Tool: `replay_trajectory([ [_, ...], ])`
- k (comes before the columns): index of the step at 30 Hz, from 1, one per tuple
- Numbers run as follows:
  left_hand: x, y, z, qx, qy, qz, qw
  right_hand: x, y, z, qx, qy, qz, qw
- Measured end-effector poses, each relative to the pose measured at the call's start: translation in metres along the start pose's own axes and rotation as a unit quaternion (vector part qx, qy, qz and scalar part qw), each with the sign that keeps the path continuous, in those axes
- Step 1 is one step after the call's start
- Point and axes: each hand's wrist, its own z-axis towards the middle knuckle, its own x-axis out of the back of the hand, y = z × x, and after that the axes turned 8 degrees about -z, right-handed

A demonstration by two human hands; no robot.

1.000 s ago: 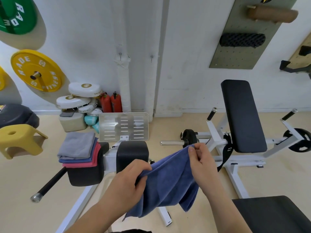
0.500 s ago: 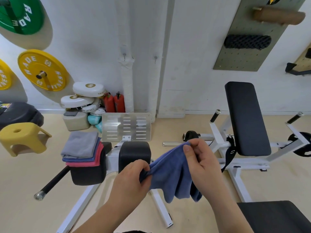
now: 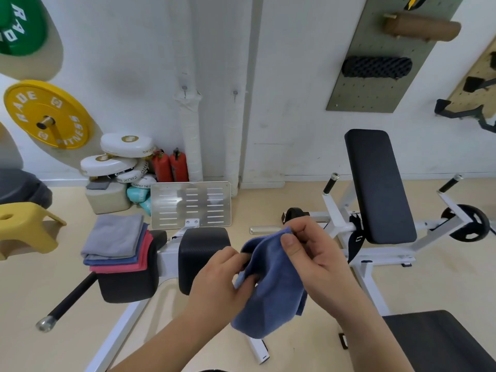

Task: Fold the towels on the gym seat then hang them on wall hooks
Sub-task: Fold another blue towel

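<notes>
Both forearms come up from below and meet in the middle, the hands close together with a blue towel bunched between them. The right hand sits a little higher, wrist bent so the knuckles face out to the right. Its thumb lies flat across the towel's top corner and pinches it against the curled fingers behind. The left hand is lower and just beside it, back of the hand up, its fingers curled in and grasping a fold of the same cloth, so that the fingertips sink into the fabric. The towel is held in the air, touching no seat. Most of it hangs below the right palm in loose folds, its lower edge drooping between the two wrists.

Out past the left knuckles, a stack of folded towels, grey over blue over pink, rests on a black seat pad. Straight ahead of the left fingertips stands a second black pad, and beyond that a slotted metal plate. High above the right thumb, two wall hooks stick out of the white wall. Off to the right of the right hand's knuckles, a black bench backrest leans on a white frame
</notes>
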Motion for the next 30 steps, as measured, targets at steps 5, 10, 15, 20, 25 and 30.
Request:
replay_trajectory([
  [5, -0.005, 0.002, 0.006, -0.029, -0.010, 0.023, 0.999, 0.008, -0.003, -0.002, 0.006, -0.002, 0.016, 1.000],
  [10, -0.005, -0.003, 0.003, -0.071, -0.068, 0.064, 0.993, 0.016, -0.003, -0.003, 0.010, 0.009, 0.013, 1.000],
  [15, -0.002, -0.008, -0.001, -0.038, -0.145, 0.063, 0.987, 0.026, 0.004, 0.001, -0.010, 0.055, 0.006, 0.998],
  [20, 0.022, -0.024, 0.002, 0.030, -0.225, 0.087, 0.970, 0.046, 0.055, 0.020, -0.107, 0.139, -0.056, 0.983],
  [25, 0.046, -0.025, 0.013, 0.076, -0.276, 0.112, 0.952, 0.057, 0.087, 0.028, -0.136, 0.169, -0.078, 0.973],
  [30, 0.086, -0.005, 0.036, 0.046, -0.214, 0.120, 0.968, 0.060, 0.080, 0.035, -0.124, 0.212, -0.040, 0.969],
])
